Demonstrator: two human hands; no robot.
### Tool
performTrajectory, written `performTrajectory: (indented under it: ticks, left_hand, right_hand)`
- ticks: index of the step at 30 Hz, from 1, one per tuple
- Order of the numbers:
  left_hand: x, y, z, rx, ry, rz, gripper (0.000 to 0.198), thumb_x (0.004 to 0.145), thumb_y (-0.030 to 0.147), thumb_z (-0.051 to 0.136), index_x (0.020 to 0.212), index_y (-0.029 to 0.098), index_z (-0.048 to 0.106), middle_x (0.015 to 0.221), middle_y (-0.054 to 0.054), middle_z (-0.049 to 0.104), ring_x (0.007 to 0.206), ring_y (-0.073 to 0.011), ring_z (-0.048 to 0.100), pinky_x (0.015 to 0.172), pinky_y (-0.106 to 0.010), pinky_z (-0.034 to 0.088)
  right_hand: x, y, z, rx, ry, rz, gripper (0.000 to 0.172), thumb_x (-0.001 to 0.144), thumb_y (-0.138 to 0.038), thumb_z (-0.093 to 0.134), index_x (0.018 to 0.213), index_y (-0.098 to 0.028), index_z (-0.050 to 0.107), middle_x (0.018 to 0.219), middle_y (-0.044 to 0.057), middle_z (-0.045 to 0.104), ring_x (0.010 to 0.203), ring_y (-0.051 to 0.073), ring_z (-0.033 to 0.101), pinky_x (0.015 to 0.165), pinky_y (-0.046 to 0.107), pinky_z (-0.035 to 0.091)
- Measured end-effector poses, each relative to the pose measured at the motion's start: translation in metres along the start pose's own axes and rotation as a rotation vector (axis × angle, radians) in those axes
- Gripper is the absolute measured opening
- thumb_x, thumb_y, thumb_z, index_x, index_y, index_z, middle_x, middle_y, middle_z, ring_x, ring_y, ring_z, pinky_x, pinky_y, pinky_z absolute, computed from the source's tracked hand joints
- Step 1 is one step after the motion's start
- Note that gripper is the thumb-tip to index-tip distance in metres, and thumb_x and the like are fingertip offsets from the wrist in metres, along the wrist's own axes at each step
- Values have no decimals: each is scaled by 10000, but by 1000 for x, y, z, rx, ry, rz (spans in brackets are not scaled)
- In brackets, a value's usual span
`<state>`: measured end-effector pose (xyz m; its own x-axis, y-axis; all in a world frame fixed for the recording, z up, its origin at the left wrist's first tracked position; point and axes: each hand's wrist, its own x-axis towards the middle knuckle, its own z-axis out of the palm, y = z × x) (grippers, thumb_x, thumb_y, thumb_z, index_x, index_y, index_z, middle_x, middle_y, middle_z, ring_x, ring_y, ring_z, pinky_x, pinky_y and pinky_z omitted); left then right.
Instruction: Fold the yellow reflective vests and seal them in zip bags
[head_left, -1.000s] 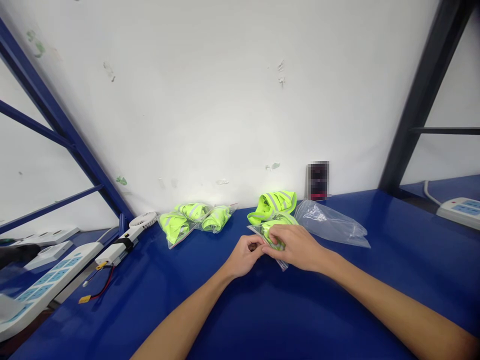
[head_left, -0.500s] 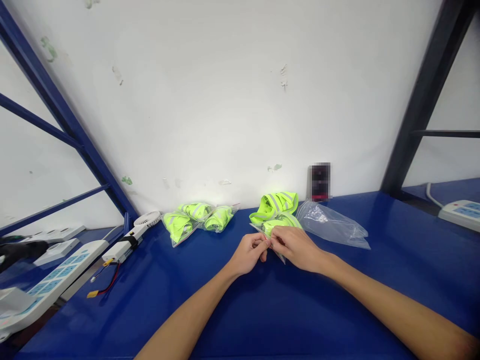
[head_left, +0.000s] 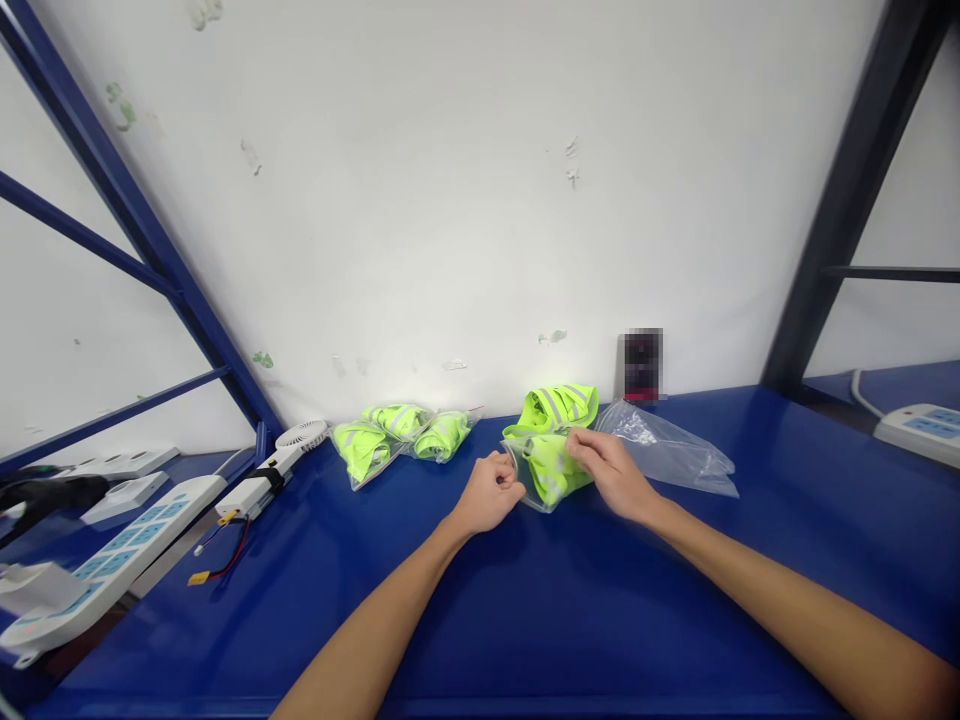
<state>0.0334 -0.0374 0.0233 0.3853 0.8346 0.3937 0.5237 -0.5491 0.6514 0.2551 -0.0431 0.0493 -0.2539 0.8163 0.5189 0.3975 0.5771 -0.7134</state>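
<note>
A clear zip bag (head_left: 537, 492) holds folded fluorescent yellow-green fabric with reflective bands, which looks like a safety vest (head_left: 553, 468). My left hand (head_left: 490, 490) is closed on the bag's left edge, fingers curled in. At the other end, my right hand (head_left: 616, 472) grips the bag and its contents between thumb and fingers. Just behind lies a loose yellow-green reflective vest (head_left: 561, 404), partly covered by the bag. To the right of it, flat on the blue table (head_left: 480, 620), is a transparent plastic bag (head_left: 675, 455).
Several bagged yellow-green bundles (head_left: 401, 422) lie left of my hands by the wall. Beyond them are a small white fan (head_left: 301, 436), a white device with wires (head_left: 251, 492) and a power strip (head_left: 124, 560). A dark blurred box (head_left: 640, 365) leans against the wall.
My hands have moved apart; my right hand has shifted right to the bag's far end. The bag has turned, showing more of its yellow-green contents. The view has shifted slightly.
</note>
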Motion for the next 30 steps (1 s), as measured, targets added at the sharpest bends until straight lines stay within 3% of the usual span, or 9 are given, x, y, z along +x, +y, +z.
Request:
performTrajectory:
  ticks: [4, 8, 11, 14, 16, 20, 23, 26, 30]
  left_hand:
    - [-1, -11, -8, 99, 22, -1, 333, 630, 88, 520, 488, 182, 233, 468, 77, 229, 502, -84, 218, 635, -282, 263]
    - [-3, -12, -15, 118, 26, -3, 55, 726, 156, 549, 682, 188, 558, 507, 78, 349, 480, -91, 308, 572, -259, 243]
    - [-3, -9, -15, 70, -14, -36, 209, 839, 313, 543, 945, 173, 656, 531, 70, 390, 502, -107, 369, 541, -241, 255]
    - [-2, -5, -16, 8, -89, -83, 389, 901, 475, 470, 836, 142, 661, 539, 53, 398, 512, -103, 353, 517, -233, 255]
    - [-1, -3, -17, -22, -142, -105, 460, 888, 543, 476, 736, 138, 632, 556, 39, 443, 526, -101, 374, 513, -229, 269]
    - [0, -5, -19, -57, -197, -175, 491, 819, 598, 560, 784, 120, 666, 612, 7, 558, 553, -116, 447, 516, -228, 318]
    - [-1, -8, -18, -137, -193, -195, 492, 808, 579, 585, 837, 104, 709, 662, -23, 615, 599, -144, 515, 560, -241, 391]
    - [0, -12, -15, -349, -167, -136, 433, 791, 506, 652, 954, 111, 722, 847, -62, 697, 800, -212, 615, 742, -288, 484]
    - [2, -17, -15, -539, -126, -109, 431, 797, 444, 679, 1091, 130, 700, 1025, -74, 711, 942, -250, 631, 868, -328, 484]
  right_hand:
    - [4, 9, -8, -328, 95, 48, 189, 914, -338, 409, 817, -204, 501, 743, 23, 544, 665, 187, 499, 623, 302, 350]
    - [5, 22, -11, -560, 17, 191, 283, 937, -376, 375, 1079, -191, 535, 1026, 136, 611, 851, 273, 589, 691, 347, 392]
    - [4, 28, -8, -520, -58, 286, 411, 961, -478, 349, 1183, -184, 530, 987, 149, 652, 854, 293, 623, 721, 361, 408]
    - [2, 29, -4, -462, -81, 333, 461, 963, -532, 328, 1210, -200, 532, 851, 106, 668, 788, 287, 635, 690, 345, 407]
    - [2, 27, -3, -442, -58, 313, 457, 970, -536, 299, 1188, -216, 542, 747, 63, 640, 735, 277, 627, 650, 324, 390]
    - [0, 18, 0, -376, 27, 170, 425, 975, -525, 309, 1183, -228, 529, 559, -24, 498, 620, 246, 578, 615, 304, 362]
    - [-5, 12, 3, -310, 87, 79, 392, 964, -518, 360, 1167, -212, 494, 596, -36, 491, 601, 219, 550, 635, 308, 376]
    - [-9, 9, 6, -265, 134, -21, 335, 971, -485, 358, 1115, -206, 476, 711, -15, 526, 631, 195, 537, 654, 308, 387]
    - [-9, 10, 8, -231, 174, -60, 291, 985, -445, 334, 1081, -208, 474, 682, -30, 482, 592, 174, 498, 600, 289, 364]
